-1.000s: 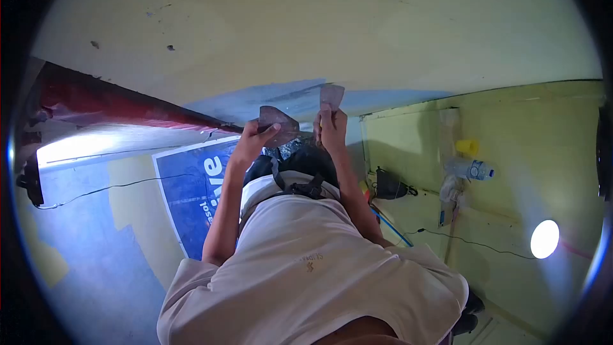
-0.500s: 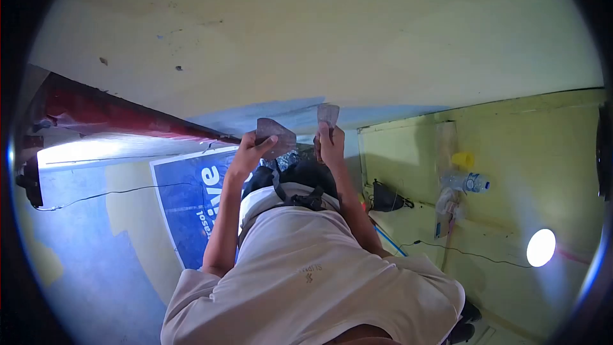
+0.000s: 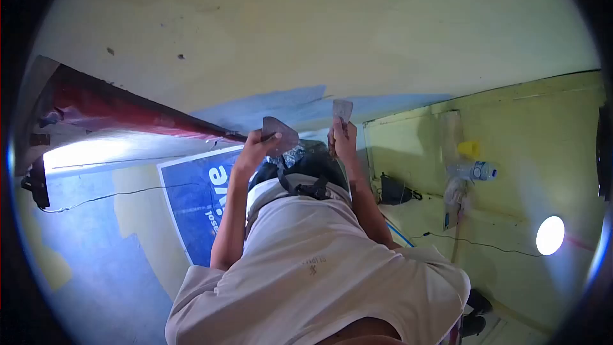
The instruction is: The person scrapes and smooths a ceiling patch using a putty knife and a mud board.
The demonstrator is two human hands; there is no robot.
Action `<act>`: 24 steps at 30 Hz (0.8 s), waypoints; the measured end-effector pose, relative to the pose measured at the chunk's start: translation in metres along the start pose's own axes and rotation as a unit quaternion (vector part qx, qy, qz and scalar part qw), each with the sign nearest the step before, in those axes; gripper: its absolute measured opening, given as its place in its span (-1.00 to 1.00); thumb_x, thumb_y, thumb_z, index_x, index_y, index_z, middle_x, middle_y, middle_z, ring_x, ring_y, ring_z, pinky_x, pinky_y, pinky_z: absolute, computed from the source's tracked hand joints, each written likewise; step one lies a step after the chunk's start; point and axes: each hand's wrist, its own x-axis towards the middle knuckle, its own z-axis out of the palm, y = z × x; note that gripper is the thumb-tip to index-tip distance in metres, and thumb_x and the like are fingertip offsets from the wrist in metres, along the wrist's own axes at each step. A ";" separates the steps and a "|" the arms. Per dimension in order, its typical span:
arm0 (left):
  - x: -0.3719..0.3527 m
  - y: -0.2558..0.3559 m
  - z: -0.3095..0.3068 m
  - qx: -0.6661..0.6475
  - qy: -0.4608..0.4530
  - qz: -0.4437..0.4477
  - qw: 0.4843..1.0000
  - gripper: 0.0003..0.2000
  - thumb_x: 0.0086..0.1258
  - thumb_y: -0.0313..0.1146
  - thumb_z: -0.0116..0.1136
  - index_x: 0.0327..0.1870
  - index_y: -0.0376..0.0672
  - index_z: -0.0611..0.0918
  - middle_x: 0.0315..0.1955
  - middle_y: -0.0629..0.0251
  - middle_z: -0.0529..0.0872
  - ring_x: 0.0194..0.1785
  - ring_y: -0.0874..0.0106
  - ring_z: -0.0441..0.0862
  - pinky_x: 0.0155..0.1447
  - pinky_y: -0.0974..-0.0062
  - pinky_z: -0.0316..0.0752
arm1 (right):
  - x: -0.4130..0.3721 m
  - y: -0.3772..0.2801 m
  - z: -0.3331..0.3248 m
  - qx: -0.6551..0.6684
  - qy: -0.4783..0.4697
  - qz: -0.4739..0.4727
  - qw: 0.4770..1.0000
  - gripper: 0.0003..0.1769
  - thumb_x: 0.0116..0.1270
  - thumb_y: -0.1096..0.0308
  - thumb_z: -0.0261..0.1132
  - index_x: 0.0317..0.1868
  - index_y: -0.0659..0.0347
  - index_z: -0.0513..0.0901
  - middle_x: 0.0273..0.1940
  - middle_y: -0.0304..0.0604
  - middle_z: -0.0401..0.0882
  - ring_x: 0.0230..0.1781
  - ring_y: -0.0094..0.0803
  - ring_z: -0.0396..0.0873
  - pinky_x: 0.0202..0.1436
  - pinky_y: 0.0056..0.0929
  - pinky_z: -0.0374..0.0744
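Observation:
My left hand is closed around a wide, dark flat scraper blade, with the thumb lying across its face. My right hand grips a putty knife by the handle, its greyish blade pointing toward the wall. The two blades are apart, side by side in front of my waist. Just beyond them is a blue-grey patch on the cream wall. I cannot make out whether the putty knife's tip touches the wall.
A red beam-like strip runs along the left. Below it hangs a blue printed banner. To the right are a plastic bottle, a yellow cup, a black bag, a thin cable and a bright round lamp.
The view has shifted slightly, so most things sit a little farther right. Both hands keep their hold on the tools, and the gap between the blades is slightly wider.

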 end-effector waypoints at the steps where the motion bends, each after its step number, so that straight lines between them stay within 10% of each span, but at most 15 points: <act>1: 0.000 0.002 0.000 -0.012 -0.004 0.002 1.000 -0.74 0.41 -0.28 0.27 -0.16 -0.36 0.69 -0.34 0.37 0.73 -0.26 0.59 0.58 -0.11 0.54 0.46 | 0.000 -0.010 0.007 0.010 -0.010 -0.022 1.000 -0.54 0.56 0.09 0.09 -0.51 0.16 0.42 -0.73 -0.32 0.37 -0.82 -0.60 0.32 -0.76 -0.56 0.28; 9: 0.013 0.004 0.013 -0.235 -0.077 -0.125 0.961 -0.69 0.44 -0.28 0.13 -0.05 -0.41 0.63 -0.18 0.11 0.74 -0.11 0.29 0.73 -0.03 0.38 0.61 | -0.001 -0.054 0.051 0.038 -0.134 -0.059 0.988 -0.64 0.56 0.17 0.08 -0.37 0.23 0.43 -0.69 -0.34 0.37 -0.78 -0.62 0.31 -0.73 -0.56 0.27; 24: 0.000 -0.002 -0.009 -0.192 -0.006 -0.101 0.976 -0.70 0.46 -0.32 0.08 -0.01 -0.41 0.62 -0.16 0.09 0.75 -0.13 0.28 0.74 -0.02 0.37 0.65 | -0.003 -0.071 0.075 0.076 -0.153 -0.034 0.985 -0.53 0.59 0.09 0.01 -0.47 0.20 0.40 -0.74 -0.29 0.36 -0.82 -0.57 0.35 -0.72 -0.56 0.34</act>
